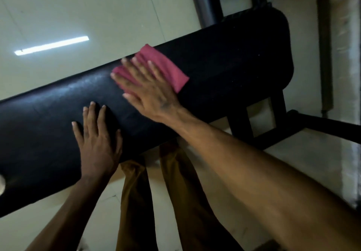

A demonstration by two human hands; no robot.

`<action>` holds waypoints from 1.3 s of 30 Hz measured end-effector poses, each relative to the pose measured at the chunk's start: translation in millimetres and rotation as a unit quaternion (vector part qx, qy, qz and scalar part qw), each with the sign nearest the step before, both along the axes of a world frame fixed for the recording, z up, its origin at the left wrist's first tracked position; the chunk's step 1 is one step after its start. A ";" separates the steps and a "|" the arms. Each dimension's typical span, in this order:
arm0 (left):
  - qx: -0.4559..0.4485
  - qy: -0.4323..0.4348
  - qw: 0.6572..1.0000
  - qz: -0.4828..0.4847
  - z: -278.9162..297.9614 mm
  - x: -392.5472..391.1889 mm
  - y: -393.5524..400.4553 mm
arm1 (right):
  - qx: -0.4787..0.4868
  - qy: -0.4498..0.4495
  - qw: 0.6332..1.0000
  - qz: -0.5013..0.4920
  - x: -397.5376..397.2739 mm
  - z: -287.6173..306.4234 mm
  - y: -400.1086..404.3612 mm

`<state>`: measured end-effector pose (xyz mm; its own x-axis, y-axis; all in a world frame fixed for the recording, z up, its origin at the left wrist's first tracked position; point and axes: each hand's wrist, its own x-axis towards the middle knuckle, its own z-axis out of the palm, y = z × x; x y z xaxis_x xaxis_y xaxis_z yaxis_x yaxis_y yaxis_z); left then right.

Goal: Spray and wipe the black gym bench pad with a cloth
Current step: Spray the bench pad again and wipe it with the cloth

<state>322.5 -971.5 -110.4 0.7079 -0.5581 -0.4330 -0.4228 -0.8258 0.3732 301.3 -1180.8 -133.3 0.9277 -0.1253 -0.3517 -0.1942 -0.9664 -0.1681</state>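
Observation:
A long black bench pad (234,55) runs across the view from lower left to upper right. A folded pink-red cloth (168,69) lies on its middle, near the far edge. My right hand (148,90) presses flat on the cloth with fingers spread, covering its near part. My left hand (97,139) rests flat on the bare pad to the left, near the front edge, holding nothing. The pad's left part shines. No spray bottle is in view.
The bench's black metal frame (312,127) and legs show at the right, and a grey post (203,2) stands behind the pad. Pale tiled floor (78,12) surrounds the bench. My legs in brown trousers (136,202) stand against the pad's front edge. A wall rail (324,35) runs at far right.

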 end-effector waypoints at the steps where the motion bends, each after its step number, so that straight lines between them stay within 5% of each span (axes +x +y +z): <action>1: -0.006 0.004 1.000 0.001 1.2 0.4 -1.3 | -0.006 -0.002 0.999 -0.037 -8.2 0.0 -23.8; 6: -0.061 0.011 0.996 -0.071 4.1 -1.3 -29.0 | -0.082 0.021 0.946 -0.312 -53.7 3.6 -146.8; 11: -0.098 0.012 0.983 -0.152 0.5 -7.4 -77.1 | -0.056 -0.007 0.899 -0.433 -31.0 -1.5 -118.6; 13: -0.104 0.001 0.981 -0.166 -1.8 -9.0 -93.9 | -0.023 -0.010 0.917 -0.398 -26.8 -0.5 -87.7; 18: -0.084 0.006 0.984 -0.157 -3.1 -12.2 -134.8 | -0.008 0.007 0.996 -0.092 -69.1 8.1 -134.0; 21: -0.061 -0.001 0.983 -0.175 -7.2 -17.4 -148.4 | -0.078 0.020 0.987 -0.138 -84.5 2.9 -214.2; 28: -0.015 0.017 0.991 -0.129 2.0 -49.5 -182.0 | -0.093 0.004 0.883 -0.461 -109.5 -2.7 -286.2; 35: -0.016 0.011 0.994 -0.110 -4.4 -59.4 -188.4 | -0.072 -0.082 0.697 -0.709 -161.5 -9.2 -190.0; 37: -0.019 0.011 0.995 -0.099 -4.5 -61.6 -190.2 | -0.013 -0.125 0.681 -0.722 -163.5 -9.7 -142.7; 39: -0.021 0.010 0.995 -0.093 -4.4 -61.2 -189.5 | 0.031 -0.140 0.708 -0.691 -167.6 -10.5 -113.1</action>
<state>261.3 -1160.9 -114.8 0.5825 -0.6967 -0.4187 -0.5590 -0.7173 0.4159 133.7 -1293.9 -143.8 -0.0321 -0.9744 -0.2223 -0.8981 0.1258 -0.4215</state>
